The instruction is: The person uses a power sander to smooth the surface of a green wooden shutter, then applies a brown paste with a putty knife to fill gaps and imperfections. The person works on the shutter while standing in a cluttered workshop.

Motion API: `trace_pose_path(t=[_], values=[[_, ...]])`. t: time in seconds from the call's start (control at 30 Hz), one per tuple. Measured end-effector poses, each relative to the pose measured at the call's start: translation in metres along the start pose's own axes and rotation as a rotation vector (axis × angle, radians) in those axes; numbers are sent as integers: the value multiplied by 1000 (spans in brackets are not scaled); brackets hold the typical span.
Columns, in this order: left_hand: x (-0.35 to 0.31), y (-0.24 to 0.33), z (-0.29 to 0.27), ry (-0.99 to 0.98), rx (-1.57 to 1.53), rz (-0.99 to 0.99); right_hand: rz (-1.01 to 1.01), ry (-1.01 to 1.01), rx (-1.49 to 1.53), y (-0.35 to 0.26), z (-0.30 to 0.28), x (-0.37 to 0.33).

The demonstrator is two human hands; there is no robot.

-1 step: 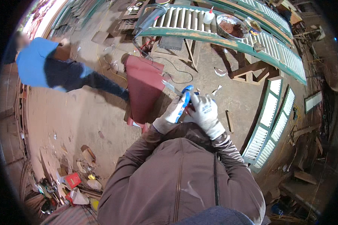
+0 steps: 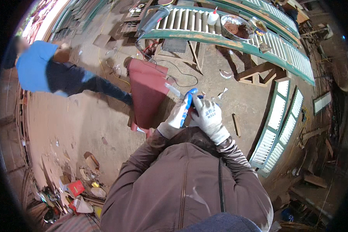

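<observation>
Your blue-palmed, white-gloved left hand (image 2: 178, 114) and white-gloved right hand (image 2: 208, 116) meet by a flat grey strip (image 2: 174, 91), perhaps to steady it, though I cannot tell either's finger grip.

Narrow flat tool (image 2: 174, 90), pale grey, blade-like, tip blurred; juts out past left hand (image 2: 179, 113), pointing 10 o'clock; rear end hidden, exact kind unclear.
</observation>
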State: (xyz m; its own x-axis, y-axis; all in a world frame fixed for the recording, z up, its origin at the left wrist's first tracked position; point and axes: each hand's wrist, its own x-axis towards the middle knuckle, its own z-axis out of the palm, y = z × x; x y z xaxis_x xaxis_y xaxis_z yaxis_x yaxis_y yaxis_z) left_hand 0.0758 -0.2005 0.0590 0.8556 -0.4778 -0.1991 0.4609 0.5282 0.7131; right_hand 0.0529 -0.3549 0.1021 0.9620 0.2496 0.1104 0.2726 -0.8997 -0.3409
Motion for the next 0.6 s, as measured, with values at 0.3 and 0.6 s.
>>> trace_pose_path(t=[0.3, 0.6], values=[[4, -18, -65, 19, -376, -134, -62, 31, 395, -18, 16, 1], [6, -25, -63, 62, -203, -311, 130, -161, 336, -21, 7, 6]])
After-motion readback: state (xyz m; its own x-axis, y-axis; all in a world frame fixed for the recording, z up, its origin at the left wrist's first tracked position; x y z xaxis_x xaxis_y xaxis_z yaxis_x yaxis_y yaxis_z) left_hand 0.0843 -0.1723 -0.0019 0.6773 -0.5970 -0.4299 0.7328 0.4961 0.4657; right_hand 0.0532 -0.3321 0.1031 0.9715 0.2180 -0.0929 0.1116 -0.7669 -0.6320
